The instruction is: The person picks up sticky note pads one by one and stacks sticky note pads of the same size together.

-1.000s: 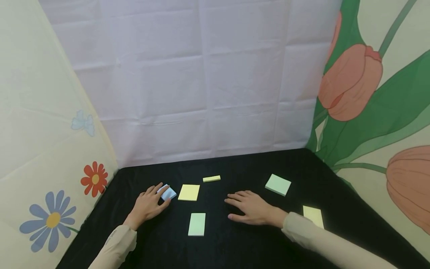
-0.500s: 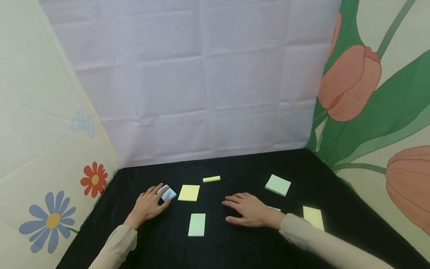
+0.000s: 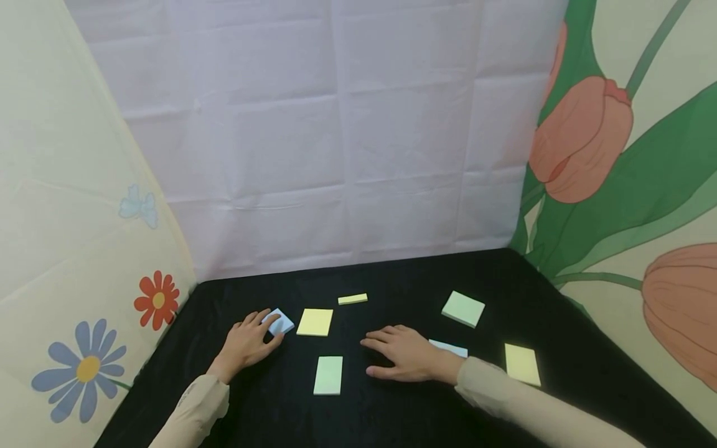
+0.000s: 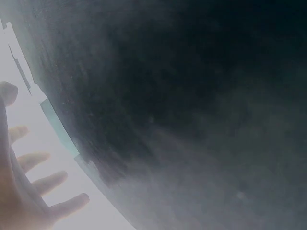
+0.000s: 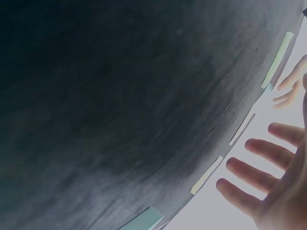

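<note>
My left hand (image 3: 243,345) has its fingers spread beside and partly over a blue sticky note pad (image 3: 285,325) at the left of the black table. In the left wrist view, that hand's fingers (image 4: 52,182) are straight, with nothing held. My right hand (image 3: 406,354) is palm down near the middle, fingers extended to the left. Just behind its wrist, another blue pad (image 3: 452,349) is partly hidden. The right wrist view shows this hand's fingers (image 5: 252,175) straight and apart from the tabletop. A green pad (image 3: 328,375) lies between the two hands.
A square yellow pad (image 3: 315,322) and a narrow yellow pad (image 3: 352,299) lie farther back. At the right are a green pad (image 3: 463,308) and a yellow pad (image 3: 523,364), beside the right sleeve (image 3: 498,389). A white cloth (image 3: 347,137) hangs behind the table (image 3: 392,274).
My right hand has shifted left and slightly nearer to me, uncovering the blue pad behind its wrist and more of the right yellow pad. The left hand stays almost still.
</note>
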Demonstrator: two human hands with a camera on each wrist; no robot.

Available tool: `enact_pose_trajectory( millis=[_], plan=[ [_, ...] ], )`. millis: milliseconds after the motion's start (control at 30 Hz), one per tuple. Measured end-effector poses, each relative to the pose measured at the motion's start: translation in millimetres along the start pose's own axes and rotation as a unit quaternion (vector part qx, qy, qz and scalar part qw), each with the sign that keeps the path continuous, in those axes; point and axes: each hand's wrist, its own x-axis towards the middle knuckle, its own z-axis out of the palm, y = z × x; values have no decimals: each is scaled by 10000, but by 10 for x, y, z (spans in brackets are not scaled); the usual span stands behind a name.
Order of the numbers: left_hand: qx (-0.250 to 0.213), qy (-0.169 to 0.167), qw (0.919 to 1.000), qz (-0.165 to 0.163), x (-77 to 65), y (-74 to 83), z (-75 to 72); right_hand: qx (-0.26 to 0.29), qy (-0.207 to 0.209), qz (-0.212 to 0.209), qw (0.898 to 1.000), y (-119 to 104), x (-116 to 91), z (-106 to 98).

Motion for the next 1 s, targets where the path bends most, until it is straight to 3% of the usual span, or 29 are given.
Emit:
enact_pose_trajectory(
  millis=[1000],
  plan=[
    [153,-294,9993,-188,64,19,31,13,-140,-436,9990,-235,223,43]
  ],
)
